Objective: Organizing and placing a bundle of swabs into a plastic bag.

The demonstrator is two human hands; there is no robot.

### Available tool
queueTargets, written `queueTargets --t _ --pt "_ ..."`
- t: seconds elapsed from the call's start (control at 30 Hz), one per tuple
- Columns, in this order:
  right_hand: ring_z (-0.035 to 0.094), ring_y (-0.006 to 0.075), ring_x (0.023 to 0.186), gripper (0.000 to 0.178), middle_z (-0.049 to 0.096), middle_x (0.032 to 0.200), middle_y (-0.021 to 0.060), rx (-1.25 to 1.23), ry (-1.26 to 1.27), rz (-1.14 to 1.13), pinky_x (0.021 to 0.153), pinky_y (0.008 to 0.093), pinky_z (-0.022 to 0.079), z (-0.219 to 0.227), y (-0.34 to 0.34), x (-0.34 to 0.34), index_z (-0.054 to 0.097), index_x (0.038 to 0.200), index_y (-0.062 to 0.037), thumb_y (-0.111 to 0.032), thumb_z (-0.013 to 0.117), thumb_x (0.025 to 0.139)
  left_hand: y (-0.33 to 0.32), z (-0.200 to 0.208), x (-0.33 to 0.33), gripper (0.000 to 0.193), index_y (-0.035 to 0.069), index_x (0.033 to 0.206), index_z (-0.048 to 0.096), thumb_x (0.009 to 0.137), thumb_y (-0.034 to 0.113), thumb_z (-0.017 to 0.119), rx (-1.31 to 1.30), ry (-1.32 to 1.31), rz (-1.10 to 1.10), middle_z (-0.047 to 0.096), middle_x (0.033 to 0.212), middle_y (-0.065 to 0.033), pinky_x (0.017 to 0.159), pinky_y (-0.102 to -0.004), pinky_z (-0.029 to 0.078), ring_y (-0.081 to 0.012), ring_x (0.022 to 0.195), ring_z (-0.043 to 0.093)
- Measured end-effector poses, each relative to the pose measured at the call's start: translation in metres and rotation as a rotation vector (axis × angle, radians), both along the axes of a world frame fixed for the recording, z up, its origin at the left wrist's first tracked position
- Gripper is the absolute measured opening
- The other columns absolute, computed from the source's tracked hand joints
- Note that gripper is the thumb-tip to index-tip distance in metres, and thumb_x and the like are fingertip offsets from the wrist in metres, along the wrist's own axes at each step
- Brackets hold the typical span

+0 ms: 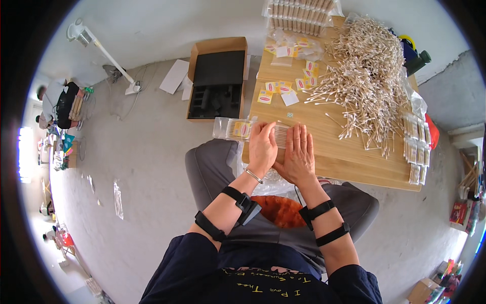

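A flat row of cotton swabs (282, 136) lies at the near left edge of the wooden table, between my two hands. My left hand (263, 151) is closed at the left end of the row, its fingers bent and pressed together; their undersides are hidden. My right hand (297, 156) lies flat over the right part of the row, fingers stretched out side by side. Just left of my left hand, a clear plastic bag (221, 127) of swabs with a yellow-and-white label card (241, 129) reaches past the table edge.
A large heap of loose swabs (364, 76) covers the table's far right. Label cards (273, 87) lie left of it. Packed swab bags stand at the back (302, 17) and right edge (417, 144). An open cardboard box (217, 45) with black foam sits left of the table.
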State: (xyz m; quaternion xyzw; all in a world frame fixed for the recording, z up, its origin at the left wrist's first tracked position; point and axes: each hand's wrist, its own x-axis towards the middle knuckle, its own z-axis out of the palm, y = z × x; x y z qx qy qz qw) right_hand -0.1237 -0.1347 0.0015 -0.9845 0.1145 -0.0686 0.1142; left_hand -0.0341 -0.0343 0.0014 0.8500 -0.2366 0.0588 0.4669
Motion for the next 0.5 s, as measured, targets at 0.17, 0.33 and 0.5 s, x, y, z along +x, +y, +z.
queueTargets --t 0.17,0.33,0.5 --pt "0.014 0.0383 0.155 0.109 0.021 0.163 0.0264 0.002 0.002 -0.001 0.126 0.0494 0.010 -0.003 0.000 -0.001 0.026 0.153 0.0088 -0.067 0.061 0.083 0.002 -0.004 -0.003 0.030 0.000 0.125 0.062 0.098 -0.003 0.050 -0.235 -0.071 -0.040 0.063 0.116 -0.0182 0.095 -0.0389 0.049 -0.0355 0.107 0.061" --pt "0.015 0.0375 0.155 0.106 0.020 0.164 0.0258 0.011 0.009 -0.003 0.126 0.0484 0.010 -0.002 0.000 -0.001 0.024 0.154 0.0080 -0.064 0.061 0.085 0.011 0.002 -0.011 0.029 -0.001 0.124 0.062 0.098 -0.002 0.051 -0.334 0.084 -0.045 0.064 0.112 -0.0169 0.090 -0.0379 0.050 -0.0341 0.104 0.061" --pt "0.016 0.0369 0.154 0.095 0.019 0.164 0.0244 -0.058 -0.010 -0.017 0.126 0.0484 0.011 -0.001 0.002 0.000 0.022 0.155 0.0064 -0.052 0.058 0.090 0.039 0.003 -0.025 0.031 0.001 0.124 0.065 0.095 0.012 0.063 0.057 -0.178 -0.229 0.061 0.099 -0.0119 0.080 -0.0397 0.050 -0.0305 0.090 0.061"
